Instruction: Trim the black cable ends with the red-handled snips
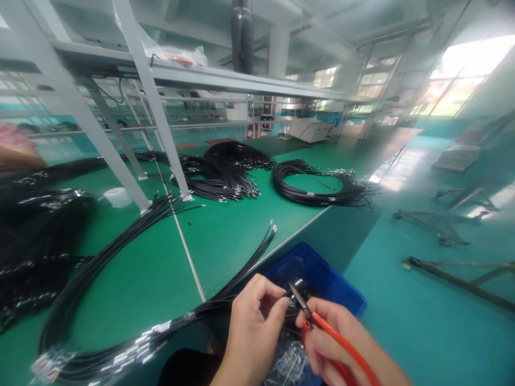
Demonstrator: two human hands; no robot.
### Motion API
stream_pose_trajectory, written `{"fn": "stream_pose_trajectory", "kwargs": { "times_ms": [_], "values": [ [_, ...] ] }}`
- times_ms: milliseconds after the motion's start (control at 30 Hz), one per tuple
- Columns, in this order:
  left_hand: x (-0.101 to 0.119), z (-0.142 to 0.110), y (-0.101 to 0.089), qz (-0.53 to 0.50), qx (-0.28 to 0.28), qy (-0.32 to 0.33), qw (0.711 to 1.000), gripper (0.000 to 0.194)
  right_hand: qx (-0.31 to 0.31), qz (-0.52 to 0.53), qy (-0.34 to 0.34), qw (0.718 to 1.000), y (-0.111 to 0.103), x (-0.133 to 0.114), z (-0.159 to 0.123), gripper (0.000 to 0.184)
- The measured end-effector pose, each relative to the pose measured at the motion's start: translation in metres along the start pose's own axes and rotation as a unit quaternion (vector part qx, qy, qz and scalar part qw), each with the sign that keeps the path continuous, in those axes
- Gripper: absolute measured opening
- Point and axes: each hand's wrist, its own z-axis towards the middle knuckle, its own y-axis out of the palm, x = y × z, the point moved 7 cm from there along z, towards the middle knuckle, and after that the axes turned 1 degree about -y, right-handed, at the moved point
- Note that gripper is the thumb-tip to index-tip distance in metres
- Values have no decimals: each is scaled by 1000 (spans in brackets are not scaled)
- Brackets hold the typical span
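My left hand (255,327) pinches a thin black cable near its end, thumb against forefinger. My right hand (340,338) is closed around red-handled cutting pliers (304,308), whose pointed metal jaws meet the cable end just beyond my left fingertips. Blur hides whether the jaws grip it. Beneath both hands stands a blue plastic bin (340,287), with clear plastic scraps (290,360) inside. A long bundle of black cables (120,351) curves across the green table from the left, wrapped partly in clear plastic, and runs behind my left hand.
Coiled black cables (309,199) and more cable heaps (225,179) lie farther back on the green tabletop (225,236). White shelf posts (155,102) rise at the left near a white roll (117,197). Wheeled metal frames (426,225) stand on the floor. Another person's blurred arm (18,153) shows far left.
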Motion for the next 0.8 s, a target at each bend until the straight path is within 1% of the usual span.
{"fn": "stream_pose_trajectory", "kwargs": {
  "times_ms": [67, 167, 300, 367, 400, 467, 567, 600, 633, 667, 700, 733, 767, 800],
  "values": [
    [0, 0, 0, 5, 1, 2, 1000, 13, -7, -29, 12, 999, -1, 3, 2, 45],
    [2, -1, 0, 11, 10, 8, 1000, 13, -18, -55, 20, 998, -3, 5, 3, 49],
    [3, -2, -2, 22, 19, 18, 999, 12, -30, -41, -14, 999, -2, 0, 1, 55],
    [2, -1, -2, 27, 20, 23, 999, 12, -26, -24, -39, 999, -1, -3, -2, 55],
    [1, 0, -1, 28, 16, 22, 999, 12, -12, -8, -54, 998, -2, -6, -3, 54],
    [-4, 2, 6, 31, -5, 12, 999, 10, 47, 33, -83, 995, -9, -11, -7, 50],
    [-15, 3, 29, 78, -81, -12, 994, 9, 165, 74, -115, 977, -27, -18, -14, 42],
    [-18, 2, 38, 110, -120, -12, 987, 8, 194, 78, -124, 970, -33, -20, -16, 39],
    [-20, 3, 45, 127, -148, -11, 981, 7, 216, 78, -132, 964, -38, -21, -18, 37],
    [-23, 5, 47, 145, -160, -12, 976, 8, 233, 73, -139, 960, -44, -23, -19, 36],
    [-26, 10, 44, 167, -154, -17, 974, 8, 246, 64, -142, 957, -48, -23, -20, 36],
    [-30, 17, 36, 193, -126, -28, 973, 6, 255, 51, -142, 955, -53, -24, -21, 37],
    [-35, 25, 24, 217, -92, -41, 971, 4, 261, 39, -140, 954, -56, -23, -21, 38],
    [-40, 33, 10, 241, -53, -57, 967, 10, 267, 29, -141, 953, -59, -23, -21, 39]
  ]
}}
